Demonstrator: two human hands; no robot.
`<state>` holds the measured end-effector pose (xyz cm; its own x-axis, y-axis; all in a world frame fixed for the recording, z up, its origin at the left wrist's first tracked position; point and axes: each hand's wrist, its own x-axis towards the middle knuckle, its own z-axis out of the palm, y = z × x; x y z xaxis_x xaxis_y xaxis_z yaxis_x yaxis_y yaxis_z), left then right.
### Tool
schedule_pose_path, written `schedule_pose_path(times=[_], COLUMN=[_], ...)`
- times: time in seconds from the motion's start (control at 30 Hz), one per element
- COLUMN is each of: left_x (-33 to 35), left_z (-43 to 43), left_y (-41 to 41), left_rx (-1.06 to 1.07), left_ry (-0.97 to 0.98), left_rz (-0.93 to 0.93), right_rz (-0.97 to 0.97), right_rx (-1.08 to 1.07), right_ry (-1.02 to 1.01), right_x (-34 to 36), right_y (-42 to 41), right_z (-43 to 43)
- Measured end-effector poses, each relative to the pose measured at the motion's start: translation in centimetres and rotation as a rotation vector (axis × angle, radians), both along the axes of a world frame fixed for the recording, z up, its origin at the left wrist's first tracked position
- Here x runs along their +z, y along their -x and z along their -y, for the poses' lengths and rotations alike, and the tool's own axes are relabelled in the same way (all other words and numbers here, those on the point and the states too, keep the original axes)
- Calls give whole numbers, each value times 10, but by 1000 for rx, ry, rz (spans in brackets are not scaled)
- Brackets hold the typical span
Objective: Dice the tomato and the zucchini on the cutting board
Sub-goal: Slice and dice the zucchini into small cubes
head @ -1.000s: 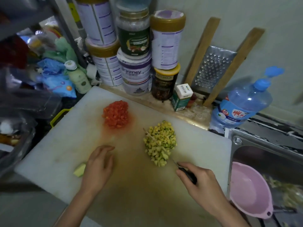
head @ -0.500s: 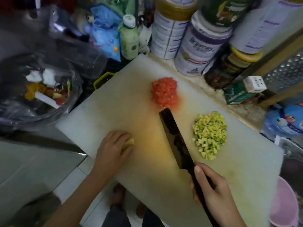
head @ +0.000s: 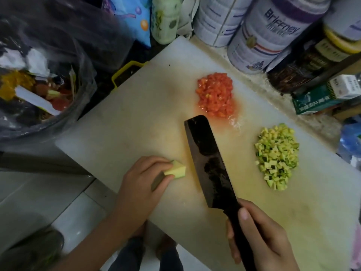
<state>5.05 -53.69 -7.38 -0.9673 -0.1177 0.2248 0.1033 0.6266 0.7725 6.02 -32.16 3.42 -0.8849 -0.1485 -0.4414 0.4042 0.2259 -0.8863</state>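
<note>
Your right hand (head: 259, 237) is wrapped round the cleaver (head: 209, 163) handle at the near edge of the cutting board (head: 136, 124), with the blade angled across bare mid-board. Your left hand (head: 144, 178) pinches the zucchini chunk (head: 175, 170) just left of the blade. The diced zucchini (head: 277, 155) is heaped to the right. The diced tomato (head: 214, 94) lies farther back, short of the tins (head: 273, 32).

A speckled pale surface (head: 260, 80) carries a white cutting board (head: 136, 124) at centre, tins (head: 263, 36) at one o'clock, and a green box (head: 320, 99) at three o'clock.
</note>
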Motion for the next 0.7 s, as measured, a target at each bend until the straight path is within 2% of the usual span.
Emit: schedule_pose_path(times=[0.27,0.4,0.5,0.63,0.7], left_x=[-11,-13,-13,-15,-16], left_z=[-32,-33,-34,-34,-34], left_y=[20,19,18,19,19], left_rx=[-49,-49,-37,-26,-26], left_ry=[-80,-32,-12,-37,-55], left_rz=[-61,-71,-87,-108,-120], right_rz=[-185,-260,-241,-235,-298], right_rx=[-101,42,63,113,171], right_ry=[-184,-267,-255,-278,-356], right_x=[-26,-28,-31,-34,-36], right_y=[-2,3,2,3,4], right_z=[-17,-23,-27,-29,-30])
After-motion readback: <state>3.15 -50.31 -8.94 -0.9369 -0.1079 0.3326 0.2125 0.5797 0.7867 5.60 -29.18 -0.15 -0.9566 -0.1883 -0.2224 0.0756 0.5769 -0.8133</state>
